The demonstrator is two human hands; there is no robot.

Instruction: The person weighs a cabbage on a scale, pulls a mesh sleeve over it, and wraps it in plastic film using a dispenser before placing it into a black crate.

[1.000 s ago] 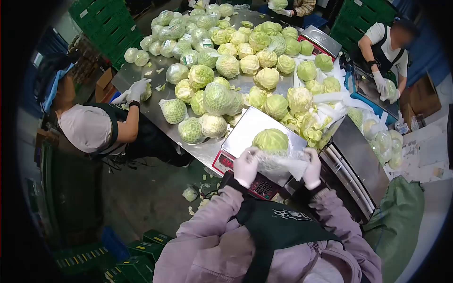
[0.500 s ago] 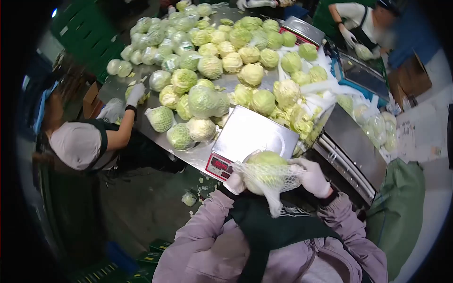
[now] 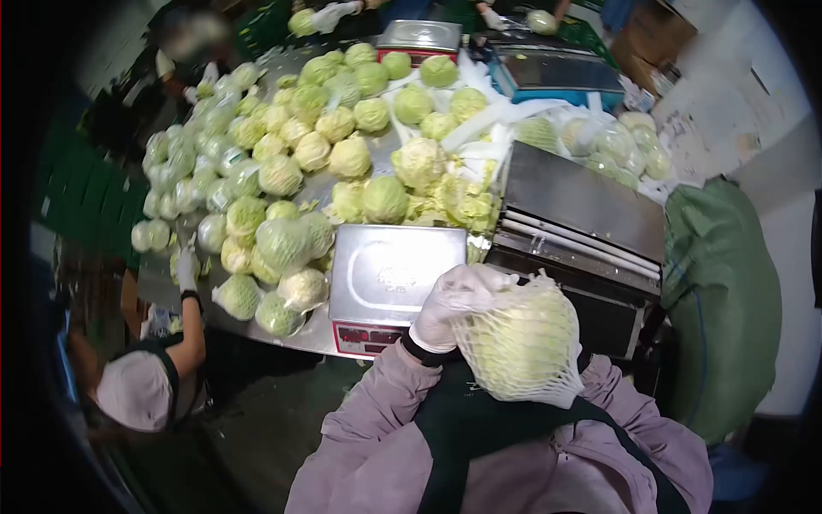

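A pale green cabbage [image 3: 518, 343] in a white mesh net sits in front of my chest, above the near table edge. My gloved left hand [image 3: 458, 307] is closed on the gathered net at the cabbage's upper left. Behind the cabbage, my right hand is hidden; only its dark cuff and sleeve [image 3: 604, 377] show beside it. Just beyond my left hand lies a scale [image 3: 398, 270] with a bare metal plate and a red front display.
Loose and net-wrapped cabbages [image 3: 278, 176] crowd the metal table. A steel machine with white rollers [image 3: 582, 218] stands at right, beside a green sack [image 3: 728, 300]. At left, a co-worker in a cap [image 3: 137, 390] reaches onto the table. More people work along the far side.
The net now covers the cabbage, which has turned and moved right. My left hand has shifted from its side to the net's top. The right hand has gone behind it. The view has swung right.
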